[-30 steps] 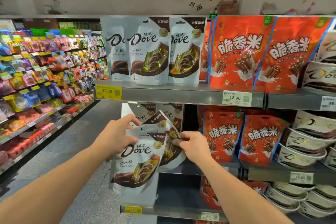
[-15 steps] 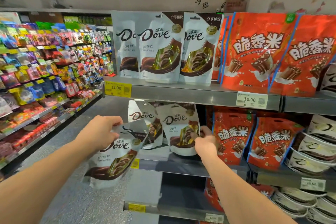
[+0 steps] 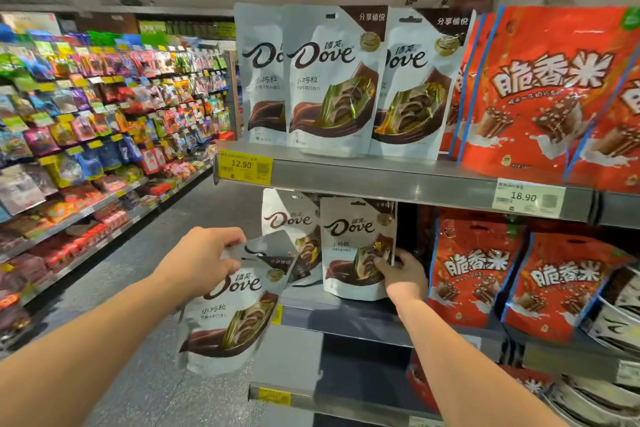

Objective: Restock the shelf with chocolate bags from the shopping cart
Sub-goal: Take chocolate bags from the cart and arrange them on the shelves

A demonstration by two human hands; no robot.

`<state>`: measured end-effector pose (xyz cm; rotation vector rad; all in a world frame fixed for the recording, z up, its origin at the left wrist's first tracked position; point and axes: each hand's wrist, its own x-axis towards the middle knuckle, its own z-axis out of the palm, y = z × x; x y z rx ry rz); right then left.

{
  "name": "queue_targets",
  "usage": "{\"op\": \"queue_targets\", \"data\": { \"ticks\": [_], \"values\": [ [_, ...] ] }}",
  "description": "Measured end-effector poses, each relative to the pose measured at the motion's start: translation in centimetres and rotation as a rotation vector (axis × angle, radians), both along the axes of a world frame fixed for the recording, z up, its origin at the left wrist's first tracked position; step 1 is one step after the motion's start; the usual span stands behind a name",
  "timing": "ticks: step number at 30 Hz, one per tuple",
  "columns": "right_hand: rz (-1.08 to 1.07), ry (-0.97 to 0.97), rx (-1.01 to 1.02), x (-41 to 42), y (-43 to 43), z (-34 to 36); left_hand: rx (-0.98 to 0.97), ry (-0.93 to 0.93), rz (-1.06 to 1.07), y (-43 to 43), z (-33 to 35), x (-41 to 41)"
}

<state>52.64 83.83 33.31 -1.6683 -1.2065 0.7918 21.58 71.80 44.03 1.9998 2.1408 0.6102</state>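
My left hand grips the top of a white Dove chocolate bag that hangs in front of the shelf's left end. My right hand holds the lower right edge of a second Dove bag, which stands upright on the middle shelf. Another Dove bag stands behind it to the left. Three Dove bags stand in a row on the upper shelf. The shopping cart is out of view.
Orange rice-crisp chocolate bags fill the upper and middle shelves to the right. White and brown Dove pouches lie stacked at far right. A long aisle shelf of colourful snacks runs along the left, with grey floor between.
My right hand carried one Dove bag onto the middle shelf and stood it upright. My left hand with the other bag drifted left and lower. The view moved closer to the shelf.
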Motion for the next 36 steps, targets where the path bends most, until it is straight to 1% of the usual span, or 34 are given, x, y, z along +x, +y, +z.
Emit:
{"op": "queue_targets", "data": {
  "ticks": [2, 4, 12, 15, 16, 17, 19, 20, 21, 22, 25, 26, 27, 29, 31, 34, 36],
  "values": [
    [-0.016, -0.125, -0.023, 0.3, 0.1, 0.3, 0.008, 0.004, 0.001, 0.0, 0.1, -0.1],
    [-0.038, -0.172, -0.040, 0.6, 0.2, 0.5, 0.011, 0.002, -0.002, -0.1, 0.4, 0.0],
    [-0.077, -0.035, -0.043, 0.5, -0.1, -0.3, 0.020, -0.021, -0.005, -0.8, 0.7, 0.5],
    [-0.115, -0.032, -0.062, 0.3, -0.5, -0.1, 0.017, -0.038, -0.021, -1.1, 0.7, 0.7],
    [-0.129, -0.013, -0.087, 0.2, -0.9, -0.1, 0.014, -0.040, -0.027, -1.1, 0.7, 0.8],
    [-0.138, 0.047, -0.115, 0.0, -1.2, 0.1, 0.011, -0.041, -0.032, -1.2, 0.8, 0.8],
    [-0.110, 0.270, -0.184, -0.8, -2.9, 0.5, 0.000, -0.039, -0.044, -1.2, 1.0, 1.0],
    [-0.067, 0.323, -0.211, -1.4, -4.4, 0.8, -0.007, -0.041, -0.049, -1.2, 1.0, 1.2],
    [0.007, 0.282, -0.206, -2.1, -5.9, 1.1, -0.015, -0.045, -0.054, -1.2, 1.0, 1.3],
    [0.118, 0.192, -0.178, -2.9, -7.4, 1.4, -0.023, -0.048, -0.060, -1.3, 0.9, 1.6],
    [0.562, 0.022, -0.020, -5.4, -11.1, 2.5, -0.075, -0.058, -0.103, -1.8, 0.6, 2.3],
    [0.662, -0.026, 0.005, -5.9, -11.6, 2.4, -0.095, -0.065, -0.119, -2.0, 0.3, 2.3],
    [0.705, -0.073, 0.037, -6.5, -11.8, 2.5, -0.107, -0.072, -0.135, -2.2, 0.1, 2.3],
    [0.665, -0.193, 0.108, -6.9, -11.4, 2.3, -0.103, -0.091, -0.150, -2.8, -0.3, 1.8],
    [0.639, -0.260, 0.197, -6.8, -10.8, 2.5, -0.077, -0.113, -0.139, -3.5, -0.5, 1.1],
    [0.638, -0.291, 0.292, -7.0, -10.1, 5.1, -0.024, -0.119, -0.104, -4.4, -0.8, 0.5],
    [0.661, -0.239, 0.278, -7.1, -9.5, 7.0, -0.008, -0.192, -0.093, -4.7, -1.1, 0.2]
  ]
}}
